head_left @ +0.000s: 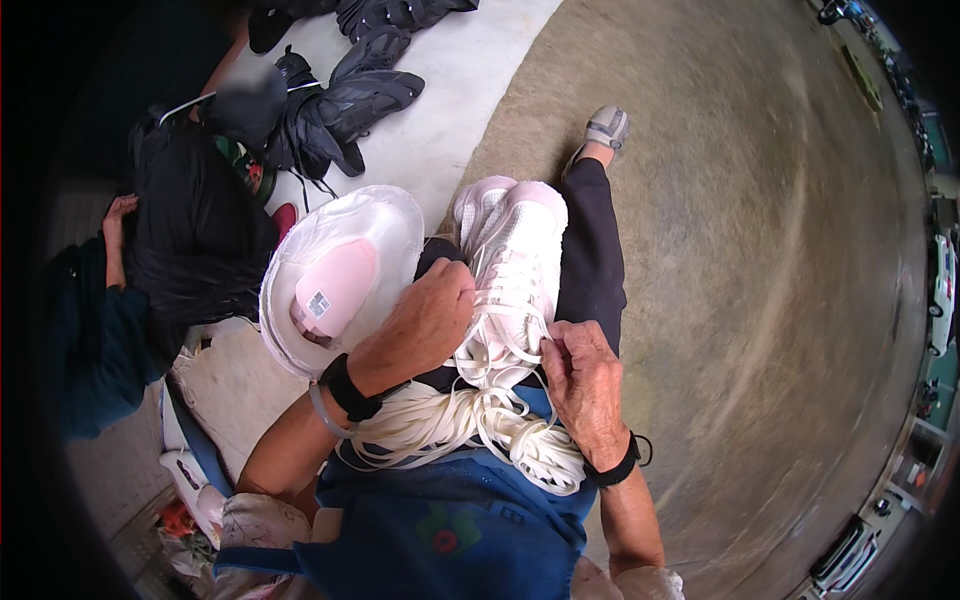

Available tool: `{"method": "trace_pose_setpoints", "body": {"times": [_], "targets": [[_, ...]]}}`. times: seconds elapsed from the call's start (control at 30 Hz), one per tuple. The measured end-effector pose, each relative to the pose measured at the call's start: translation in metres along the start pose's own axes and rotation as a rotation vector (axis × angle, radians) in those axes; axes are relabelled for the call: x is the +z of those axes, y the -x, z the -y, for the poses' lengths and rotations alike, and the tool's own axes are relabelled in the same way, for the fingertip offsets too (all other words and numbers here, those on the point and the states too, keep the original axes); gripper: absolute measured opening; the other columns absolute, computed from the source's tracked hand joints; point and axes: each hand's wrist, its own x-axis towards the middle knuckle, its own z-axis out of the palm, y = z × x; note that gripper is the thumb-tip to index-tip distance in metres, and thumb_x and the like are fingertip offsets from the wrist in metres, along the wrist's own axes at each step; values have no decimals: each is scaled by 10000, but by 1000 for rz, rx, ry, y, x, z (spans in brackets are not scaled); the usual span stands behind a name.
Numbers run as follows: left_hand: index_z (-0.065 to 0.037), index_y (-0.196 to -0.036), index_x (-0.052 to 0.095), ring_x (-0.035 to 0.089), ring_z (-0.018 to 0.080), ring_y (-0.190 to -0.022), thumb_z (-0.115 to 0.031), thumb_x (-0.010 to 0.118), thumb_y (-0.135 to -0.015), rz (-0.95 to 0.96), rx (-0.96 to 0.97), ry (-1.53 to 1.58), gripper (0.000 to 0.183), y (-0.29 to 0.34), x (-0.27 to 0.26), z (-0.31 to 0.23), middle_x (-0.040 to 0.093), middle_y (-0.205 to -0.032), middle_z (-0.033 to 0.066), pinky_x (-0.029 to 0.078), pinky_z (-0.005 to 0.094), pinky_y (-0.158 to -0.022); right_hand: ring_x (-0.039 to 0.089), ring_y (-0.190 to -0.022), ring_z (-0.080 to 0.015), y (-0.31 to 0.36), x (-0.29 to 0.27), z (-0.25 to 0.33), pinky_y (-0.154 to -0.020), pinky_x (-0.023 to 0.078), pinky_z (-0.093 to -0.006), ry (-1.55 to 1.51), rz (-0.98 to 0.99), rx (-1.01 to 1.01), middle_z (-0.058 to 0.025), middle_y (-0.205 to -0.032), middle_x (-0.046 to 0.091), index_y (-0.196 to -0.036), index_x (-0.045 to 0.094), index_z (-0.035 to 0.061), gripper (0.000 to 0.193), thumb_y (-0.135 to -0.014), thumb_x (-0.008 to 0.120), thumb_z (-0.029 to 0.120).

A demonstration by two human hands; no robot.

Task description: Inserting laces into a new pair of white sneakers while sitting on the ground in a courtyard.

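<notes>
A pair of white and pale pink sneakers point(520, 245) lies across my lap, toes pointing away from me. White shoelaces point(505, 318) cross the nearer part of the front sneaker in loose loops. My left hand point(425, 312) is closed at the left side of the sneakers, with a lace running from its fingers. On the right side, my right hand point(583, 385) pinches a lace between thumb and forefinger. A thick bundle of loose cream laces point(535, 450) rests on my blue apron point(430, 515), below the sneakers.
Left of the sneakers is a white, hat-shaped bowl point(400, 225) holding a pink insole point(340, 280). Black shoes point(370, 100) lie on a pale sheet point(480, 60) at the far left. A co-worker in dark clothes point(190, 220) sits at the left. Vehicles point(940, 290) stand along the right edge.
</notes>
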Motion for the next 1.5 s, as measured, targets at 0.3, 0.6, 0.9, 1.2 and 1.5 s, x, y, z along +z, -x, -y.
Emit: {"method": "trace_pose_setpoints", "body": {"times": [0.3, 0.6, 0.9, 1.2, 1.5], "targets": [[7, -956, 504, 587, 211, -558, -95, 486, -950, 31, -128, 159, 104, 5, -5, -2, 497, -865, 137, 472, 316, -515, 658, -759, -316, 6, 1, -7, -662, 534, -367, -113, -66, -29, -150, -901, 635, -963, 645, 13, 124, -839, 655, 7], [-1, -966, 539, 598, 213, -574, -100, 500, -926, 270, -609, 611, 114, -4, -35, -29, 541, -824, 141, 489, 330, -575, 608, -669, -186, -4, -11, 8, -585, 510, -298, -129, -103, -106, -117, -911, 616, -919, 667, -5, 83, -849, 672, 41], [-1, -1012, 519, 567, 123, -533, -93, 476, -963, -3, -53, 372, 112, 15, -12, -11, 561, -734, 86, 466, 282, -460, 595, -668, -248, -5, 6, 23, -633, 508, -331, 125, 70, -163, -129, -867, 604, -985, 672, -1, 189, -804, 711, 35], [-10, -1196, 443, 616, 402, -899, -77, 635, -835, 178, -96, 85, 414, 35, -20, -26, 492, -1163, 244, 527, 445, -677, 560, -621, -205, -1, 0, 22, -565, 467, -310, 39, 95, -135, -109, -732, 558, -971, 657, -24, 165, -844, 704, 71], [116, -1358, 336, 682, 329, -793, -93, 527, -858, 300, 12, -260, 575, 66, -9, -45, 371, -1363, 331, 563, 384, -679, 596, -651, -252, -14, 11, 27, -602, 509, -356, 199, 115, -55, -141, -876, 597, -1070, 603, 37, 291, -789, 669, -1]]}}
